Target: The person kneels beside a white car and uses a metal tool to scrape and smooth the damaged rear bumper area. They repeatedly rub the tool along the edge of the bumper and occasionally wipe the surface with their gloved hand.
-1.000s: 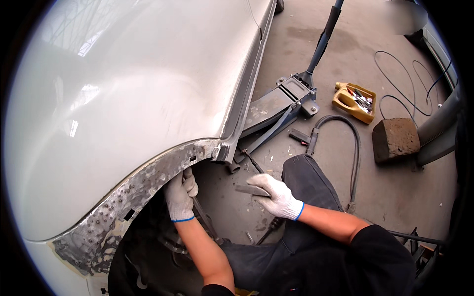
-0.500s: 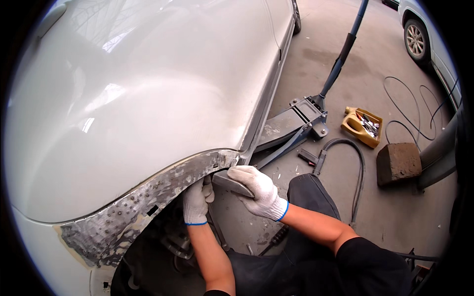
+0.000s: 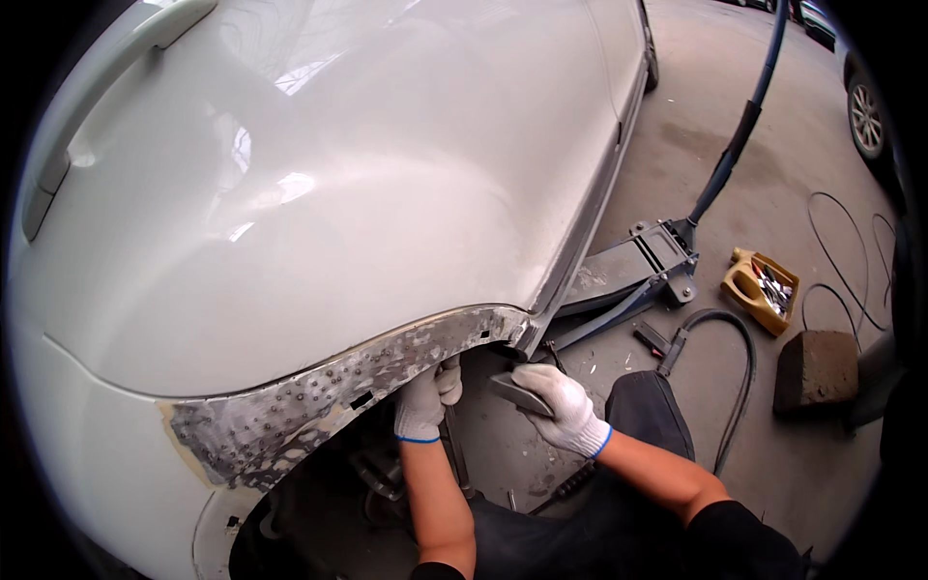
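The white car's wheel arch has a bare metal strip (image 3: 319, 379) with rows of small round marks and two dark slots. In a white knitted glove, my left hand (image 3: 422, 406) reaches up under the arch lip with fingers curled; part of it is hidden behind the metal, and what it grips cannot be made out. My right hand (image 3: 565, 404), gloved alike, is closed around a flat grey metal dolly block (image 3: 522, 394). That block is a little below the arch's right end, apart from the metal.
To the right stand a blue-grey floor jack (image 3: 643, 266) with its long handle raised, a cut-open yellow jug (image 3: 749, 290) of small tools, and a brown block (image 3: 817, 372). A thick black cable (image 3: 749, 387) curves beside my knee. Another car's wheel (image 3: 865, 118) is far right.
The view has shifted, so the scene sits further right. My right hand has drawn the dolly block down and away from the arch lip. My left hand has slid slightly left along the arch.
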A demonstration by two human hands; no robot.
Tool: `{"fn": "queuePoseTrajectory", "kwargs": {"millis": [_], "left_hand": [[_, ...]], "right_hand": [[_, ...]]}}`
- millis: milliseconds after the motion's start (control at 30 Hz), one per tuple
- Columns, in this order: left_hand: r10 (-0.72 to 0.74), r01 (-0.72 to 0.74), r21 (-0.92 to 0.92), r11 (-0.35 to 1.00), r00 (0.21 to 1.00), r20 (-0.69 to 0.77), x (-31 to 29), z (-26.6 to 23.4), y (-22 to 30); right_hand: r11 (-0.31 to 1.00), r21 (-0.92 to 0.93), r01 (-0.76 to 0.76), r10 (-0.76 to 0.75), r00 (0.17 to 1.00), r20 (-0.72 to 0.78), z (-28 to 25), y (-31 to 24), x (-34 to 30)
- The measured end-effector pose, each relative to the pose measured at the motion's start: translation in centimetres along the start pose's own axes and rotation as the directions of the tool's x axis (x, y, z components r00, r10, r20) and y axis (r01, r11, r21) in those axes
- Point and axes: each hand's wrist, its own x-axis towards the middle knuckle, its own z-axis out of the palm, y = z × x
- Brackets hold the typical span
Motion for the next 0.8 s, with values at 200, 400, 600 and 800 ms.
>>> {"fn": "queuePoseTrajectory", "kwargs": {"millis": [200, 400, 600, 800], "left_hand": [[-0.118, 0.117, 0.008, 0.993, 0.993, 0.019, -1.1, -0.8, 0.4], [0.000, -0.005, -0.045, 0.999, 0.992, -0.123, -3.1, 1.3, -0.3], [0.018, -0.040, -0.081, 0.996, 0.967, -0.253, -6.9, 3.2, 0.4], [0.282, -0.227, 0.167, 0.959, 0.757, -0.589, -11.5, 3.9, -4.3]], "right_hand": [[0.934, -0.040, -0.356, 0.358, 0.919, 0.167, -0.5, 3.8, -8.0], [0.735, -0.072, -0.674, 0.662, 0.691, 0.289, 0.8, 6.2, -12.3], [0.581, -0.075, -0.810, 0.731, 0.479, 0.485, 2.7, 9.7, -14.7], [0.262, 0.149, -0.954, 0.780, 0.300, 0.549, 7.3, 9.9, -17.0]]}}
